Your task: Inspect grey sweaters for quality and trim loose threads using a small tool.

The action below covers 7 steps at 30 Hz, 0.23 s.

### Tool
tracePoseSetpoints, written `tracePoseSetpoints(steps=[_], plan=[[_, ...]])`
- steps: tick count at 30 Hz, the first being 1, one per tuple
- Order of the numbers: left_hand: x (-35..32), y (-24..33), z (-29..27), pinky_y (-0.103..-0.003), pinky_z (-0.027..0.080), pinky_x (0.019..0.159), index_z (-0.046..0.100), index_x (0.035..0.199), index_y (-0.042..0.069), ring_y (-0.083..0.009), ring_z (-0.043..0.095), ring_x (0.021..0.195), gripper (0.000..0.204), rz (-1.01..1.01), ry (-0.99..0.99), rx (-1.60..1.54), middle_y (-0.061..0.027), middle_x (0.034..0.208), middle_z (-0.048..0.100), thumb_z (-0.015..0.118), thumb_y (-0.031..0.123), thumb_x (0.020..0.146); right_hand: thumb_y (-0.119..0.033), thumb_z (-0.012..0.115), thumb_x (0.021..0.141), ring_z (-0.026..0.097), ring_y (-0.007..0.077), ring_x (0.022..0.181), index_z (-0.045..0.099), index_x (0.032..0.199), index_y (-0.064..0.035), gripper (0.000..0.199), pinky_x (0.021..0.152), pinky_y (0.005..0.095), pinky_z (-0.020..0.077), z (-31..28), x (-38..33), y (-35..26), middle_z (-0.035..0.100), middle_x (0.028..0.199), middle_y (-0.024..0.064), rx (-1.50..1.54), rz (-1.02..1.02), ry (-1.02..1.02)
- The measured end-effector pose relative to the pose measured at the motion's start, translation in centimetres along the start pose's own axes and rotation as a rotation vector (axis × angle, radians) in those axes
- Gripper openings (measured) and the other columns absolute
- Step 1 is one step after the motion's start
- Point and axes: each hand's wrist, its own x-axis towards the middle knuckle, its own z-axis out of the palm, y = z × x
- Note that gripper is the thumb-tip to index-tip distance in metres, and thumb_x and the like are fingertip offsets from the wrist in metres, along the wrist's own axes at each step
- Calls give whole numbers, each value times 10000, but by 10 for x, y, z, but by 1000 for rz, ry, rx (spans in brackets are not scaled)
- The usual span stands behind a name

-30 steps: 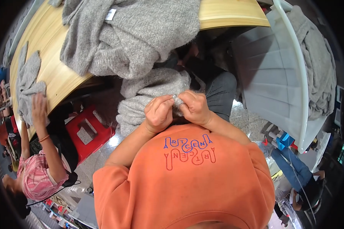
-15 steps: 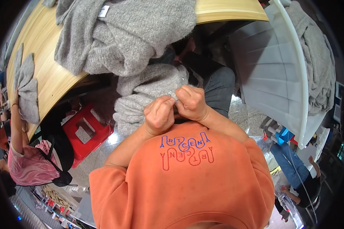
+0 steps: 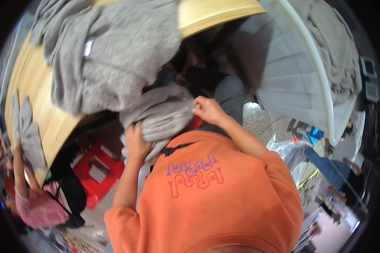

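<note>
A bunched grey knit garment (image 3: pixel 166 114) rests on my lap, below the table edge. My left hand (image 3: pixel 137 141) is closed on its near left side, fingers curled into the folds. Just off its right edge, my right hand (image 3: pixel 209 110) is raised in a pinch; whatever the fingertips hold is too small and blurred to make out. A larger heap of grey knitwear (image 3: pixel 114 63), with a small white label (image 3: pixel 88 48), hangs over the table's near edge.
The pale wooden table (image 3: pixel 215 17) curves ahead. On the right, a big whitish bin (image 3: pixel 278 76) holds grey knitwear (image 3: pixel 331 50). A red plastic stool (image 3: pixel 99 173) stands left. One person in pink (image 3: pixel 42 208) handles grey pieces at left; another person (image 3: pixel 335 168) is far right.
My hands, together at the garment before, are apart now. The left went down and left onto the folds; the right stays raised at the garment's right. The whole view has shifted.
</note>
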Motion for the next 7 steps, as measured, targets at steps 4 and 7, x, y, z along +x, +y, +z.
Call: tracePoseSetpoints(steps=[4, 7], plan=[[-12, -29, 6, -470, 410, 617, 486, 898, 31, -415, 512, 720, 317, -4, 47, -117, -206, 798, 524, 546, 18, 587, -177, 634, 698, 584, 211, 616, 543, 849, 15, 261, 574, 309, 454, 21, -13, 43, 586, 662, 118, 48, 220, -25], [-18, -39, -2, -475, 394, 609, 455, 806, 26, -416, 499, 702, 229, 55, 88, -126, -198, 744, 511, 535, 5, 592, -173, 630, 694, 608, 235, 656, 561, 876, -4, 258, 588, 335, 471, 37, -19, 62, 601, 670, 145, -78, 188, -54]])
